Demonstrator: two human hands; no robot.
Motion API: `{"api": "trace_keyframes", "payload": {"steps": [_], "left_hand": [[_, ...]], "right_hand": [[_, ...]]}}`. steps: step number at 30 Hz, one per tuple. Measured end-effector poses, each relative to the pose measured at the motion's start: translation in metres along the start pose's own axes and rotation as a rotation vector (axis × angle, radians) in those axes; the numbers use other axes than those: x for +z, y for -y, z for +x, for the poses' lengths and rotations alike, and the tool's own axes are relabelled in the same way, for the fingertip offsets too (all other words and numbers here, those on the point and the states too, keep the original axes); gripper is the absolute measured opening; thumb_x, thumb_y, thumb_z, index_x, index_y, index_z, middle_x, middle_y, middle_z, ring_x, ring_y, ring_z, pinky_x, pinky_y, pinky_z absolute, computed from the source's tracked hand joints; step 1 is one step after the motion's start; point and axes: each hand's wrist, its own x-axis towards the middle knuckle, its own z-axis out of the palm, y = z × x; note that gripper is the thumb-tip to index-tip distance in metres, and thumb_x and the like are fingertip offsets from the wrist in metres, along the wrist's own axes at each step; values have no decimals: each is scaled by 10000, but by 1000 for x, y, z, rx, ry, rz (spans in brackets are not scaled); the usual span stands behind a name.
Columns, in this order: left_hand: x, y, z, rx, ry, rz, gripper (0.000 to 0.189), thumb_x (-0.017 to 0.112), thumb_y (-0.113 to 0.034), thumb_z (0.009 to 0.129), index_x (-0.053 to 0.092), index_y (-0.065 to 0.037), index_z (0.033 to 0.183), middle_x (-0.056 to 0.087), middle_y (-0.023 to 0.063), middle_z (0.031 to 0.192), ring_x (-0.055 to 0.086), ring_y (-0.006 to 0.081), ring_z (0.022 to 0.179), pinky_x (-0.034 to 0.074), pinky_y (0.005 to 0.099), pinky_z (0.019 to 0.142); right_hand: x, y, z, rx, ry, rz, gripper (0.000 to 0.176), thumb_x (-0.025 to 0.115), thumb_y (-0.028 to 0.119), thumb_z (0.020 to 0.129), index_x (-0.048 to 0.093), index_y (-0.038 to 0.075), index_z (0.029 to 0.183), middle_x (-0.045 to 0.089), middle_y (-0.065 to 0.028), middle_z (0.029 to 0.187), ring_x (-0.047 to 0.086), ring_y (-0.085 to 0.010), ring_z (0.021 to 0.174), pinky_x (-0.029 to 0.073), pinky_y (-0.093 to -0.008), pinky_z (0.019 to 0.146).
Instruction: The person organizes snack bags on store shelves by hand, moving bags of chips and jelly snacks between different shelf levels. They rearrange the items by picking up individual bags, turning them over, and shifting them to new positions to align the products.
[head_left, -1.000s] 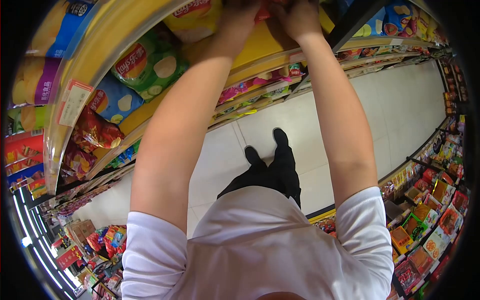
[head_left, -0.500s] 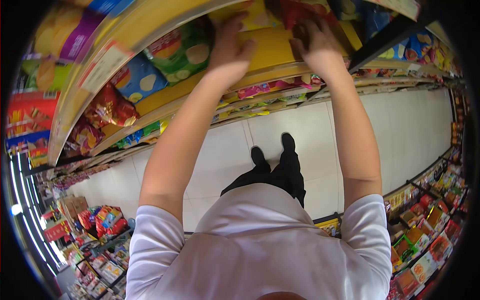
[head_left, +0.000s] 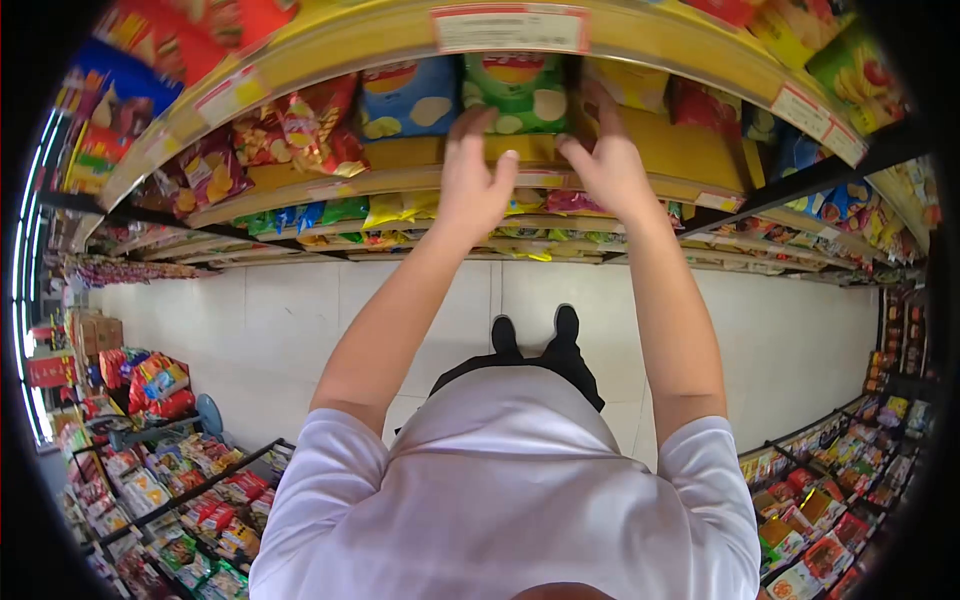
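- Overhead, both of the person's arms are raised to a yellow shelf (head_left: 690, 155) stocked with crisp bags.
- Left hand (head_left: 475, 185): open, with the fingers stretched upward and the thumb held apart. The fingertips touch the lower left corner of the green crisp bag (head_left: 515, 90).
- Right hand (head_left: 605, 170): raised at the lower right edge of the green crisp bag, with the thumb towards the bag. The fingertips run into shadow beside the bag, so I cannot tell whether this hand grips it.
- Green crisp bag: upright at the front of the yellow shelf, between the two hands. It sits directly beneath a white price label (head_left: 510, 30) fixed to the rail of the shelf above.
- Blue crisp bag (head_left: 405, 100): upright, just beside the green crisp bag on the left-hand side.
- Red crisp bags (head_left: 315, 130): further left on the same shelf, tilted.
- Dark red bag (head_left: 693, 100): on the right-hand side, well apart from the green crisp bag, with bare yellow shelf showing below it.
- Lower shelves (head_left: 400, 212): stacked beneath the hands, carrying small flat packets.
- Tiled floor (head_left: 250, 330): pale, with the person's black shoes (head_left: 535, 330) side by side on it, toes towards the shelving.
- White T-shirt (head_left: 500, 480): fills the bottom of the view.
- Low racks (head_left: 170, 480): filled with packets, standing on both sides of the aisle.
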Motion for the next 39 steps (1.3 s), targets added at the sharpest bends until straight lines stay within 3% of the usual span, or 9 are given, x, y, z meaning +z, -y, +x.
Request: {"api": "trace_keyframes", "payload": {"steps": [6, 7, 8, 10, 14, 18, 25, 33, 39], "left_hand": [[-1, -4, 8, -61, 145, -184, 551, 658, -155, 915, 514, -44, 1435, 429, 256, 1526, 416, 422, 1430, 353, 459, 1180], [-4, -1, 8, 11, 177, -132, 580, 663, -153, 915, 488, -43, 1457, 347, 251, 1586, 482, 424, 1362, 595, 398, 918], [-6, 1, 3, 2, 158, -127, 580, 663, -153, 915, 488, -43, 1457, 347, 251, 1586, 482, 424, 1362, 595, 398, 918], [-18, -6, -6, -85, 205, -338, 539, 640, -139, 922, 515, -64, 1441, 414, 234, 1555, 405, 402, 1454, 347, 438, 1194], [-52, 10, -33, -59, 6, -146, 512, 645, -124, 923, 537, -76, 1421, 474, 217, 1502, 437, 394, 1419, 353, 440, 1187], [-79, 50, -28, -89, -296, 42, 540, 657, -134, 914, 498, 6, 1411, 508, 257, 1420, 464, 437, 1348, 375, 469, 1143], [-78, 63, 11, -179, -95, 74, 687, 686, -175, 878, 421, 7, 1486, 333, 328, 1567, 372, 505, 1427, 367, 486, 1176], [-109, 48, -20, -49, -95, 97, 560, 652, -135, 909, 503, -27, 1438, 463, 251, 1495, 447, 419, 1397, 371, 436, 1167], [-185, 95, -39, -209, -437, 174, 425, 685, -125, 900, 573, 0, 1291, 580, 207, 1240, 571, 379, 1182, 468, 445, 1021]], "right_hand": [[25, -18, 29, 121, 53, 321, 804, 716, 15, 874, 280, -58, 1546, 435, -243, 1529, 470, -314, 1402, 392, -386, 1166], [25, -20, 30, 119, 51, 305, 789, 705, 12, 883, 283, -53, 1545, 453, -239, 1515, 484, -309, 1390, 399, -382, 1158], [25, -23, 29, 122, 49, 289, 773, 695, 9, 892, 285, -47, 1545, 472, -234, 1501, 498, -304, 1378, 406, -378, 1150], [22, -4, 22, 172, 58, 263, 729, 689, 13, 898, 324, -50, 1526, 495, -228, 1481, 517, -301, 1358, 439, -375, 1117], [22, 22, -3, 73, -99, 2, 568, 674, 34, 921, 465, -48, 1443, 558, -219, 1408, 581, -291, 1276, 535, -365, 993], [57, 43, -20, -33, 188, 237, 516, 679, 82, 932, 524, -1, 1418, 508, -221, 1464, 602, -300, 1250, 564, -387, 988], [104, 66, 0, -58, 394, 270, 638, 668, 100, 935, 411, -14, 1508, 391, -212, 1598, 465, -335, 1428, 472, -417, 1114], [104, 64, -3, -37, 335, 264, 593, 656, 52, 942, 430, -11, 1487, 434, -188, 1552, 500, -307, 1389, 472, -391, 1117], [125, 127, -15, 86, 427, 423, 583, 667, 91, 948, 445, -6, 1478, 495, -213, 1461, 567, -290, 1299, 527, -375, 1036]]}}
